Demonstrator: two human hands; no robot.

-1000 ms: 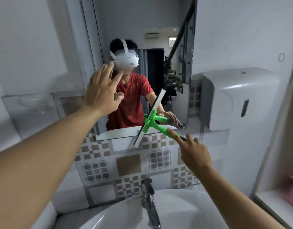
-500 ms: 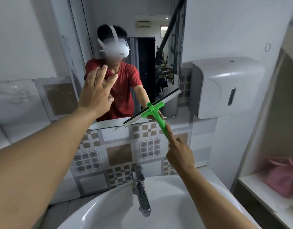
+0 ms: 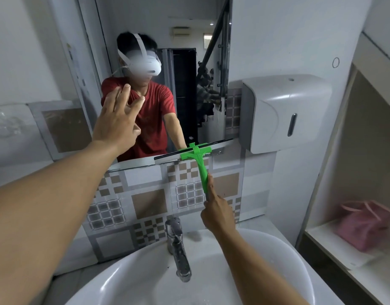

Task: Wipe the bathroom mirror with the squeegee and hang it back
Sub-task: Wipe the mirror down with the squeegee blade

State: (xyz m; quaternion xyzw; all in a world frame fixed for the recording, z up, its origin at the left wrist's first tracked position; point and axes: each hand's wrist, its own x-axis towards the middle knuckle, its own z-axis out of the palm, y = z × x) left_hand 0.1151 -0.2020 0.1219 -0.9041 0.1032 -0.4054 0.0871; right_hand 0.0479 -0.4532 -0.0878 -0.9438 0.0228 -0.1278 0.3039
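Right hand (image 3: 218, 213) closed round the lower handle of the green plastic squeegee (image 3: 197, 159), blade lying nearly level along the bottom edge of the frameless wall mirror (image 3: 189, 84), directly above that grip; left hand (image 3: 116, 123) open, empty.

Small bathroom, wall mirror (image 3: 189, 29), white sink (image 3: 244, 271), chrome tap (image 3: 178, 249), tiled backsplash (image 3: 145, 201)

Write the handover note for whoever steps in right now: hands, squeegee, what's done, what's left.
Right hand: shut on the squeegee handle, blade nearly level at the mirror bottom edge, right side.
Left hand: open, empty, raised in front of the mirror's lower left; contact with the glass cannot be told.
Done: the blade sits at the bottom edge; how much glass is wiped cannot be told.
Left: finish any remaining passes, then hang the squeegee back; no hook for it is in view.
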